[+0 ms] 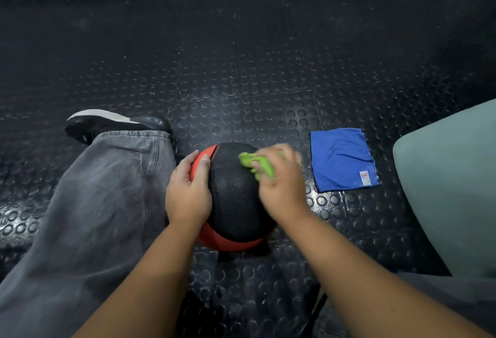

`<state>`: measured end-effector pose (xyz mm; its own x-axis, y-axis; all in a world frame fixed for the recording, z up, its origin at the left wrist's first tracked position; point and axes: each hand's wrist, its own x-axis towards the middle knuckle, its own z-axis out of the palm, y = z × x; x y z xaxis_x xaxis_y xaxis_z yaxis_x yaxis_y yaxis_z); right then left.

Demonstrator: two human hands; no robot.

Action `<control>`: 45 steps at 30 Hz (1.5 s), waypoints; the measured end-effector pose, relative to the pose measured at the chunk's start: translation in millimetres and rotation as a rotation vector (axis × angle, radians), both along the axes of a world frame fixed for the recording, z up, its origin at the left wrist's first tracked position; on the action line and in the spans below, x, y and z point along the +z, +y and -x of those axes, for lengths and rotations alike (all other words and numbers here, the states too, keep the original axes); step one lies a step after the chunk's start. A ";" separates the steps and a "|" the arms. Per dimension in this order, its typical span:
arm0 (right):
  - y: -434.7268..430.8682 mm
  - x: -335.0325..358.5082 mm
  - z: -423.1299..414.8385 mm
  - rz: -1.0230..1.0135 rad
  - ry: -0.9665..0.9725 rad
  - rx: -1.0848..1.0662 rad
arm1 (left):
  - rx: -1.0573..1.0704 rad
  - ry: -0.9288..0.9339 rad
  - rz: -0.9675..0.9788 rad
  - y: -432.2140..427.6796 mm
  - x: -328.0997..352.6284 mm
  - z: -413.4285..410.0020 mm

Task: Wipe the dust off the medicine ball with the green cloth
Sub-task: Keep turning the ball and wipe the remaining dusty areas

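A black and red medicine ball (233, 203) rests on the studded rubber floor between my legs. My left hand (188, 192) lies flat against the ball's left side, fingers over the red panel, holding it steady. My right hand (279, 179) presses a bunched green cloth (255, 163) onto the ball's upper right surface; the hand is slightly blurred. Most of the cloth is hidden under my fingers.
A folded blue cloth (343, 159) lies on the floor just right of the ball. My left leg in grey trousers (94, 203) and black shoe (107, 123) stretches along the left. A pale green cushioned object (451, 190) stands at the right edge.
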<state>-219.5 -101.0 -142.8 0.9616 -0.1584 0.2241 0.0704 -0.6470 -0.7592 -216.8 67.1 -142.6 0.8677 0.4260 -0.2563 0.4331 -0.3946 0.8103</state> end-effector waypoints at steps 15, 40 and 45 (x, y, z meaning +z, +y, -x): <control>17.5 25.4 0.0 0.109 -0.039 0.223 | 0.024 -0.021 -0.051 -11.2 0.6 5.6; 4.8 7.5 -4.0 0.101 -0.141 0.335 | -0.043 -0.148 -0.045 -10.1 -2.9 28.0; -41.9 -55.0 25.0 -0.330 0.578 -0.213 | -0.010 -0.210 0.000 -0.6 -10.9 50.4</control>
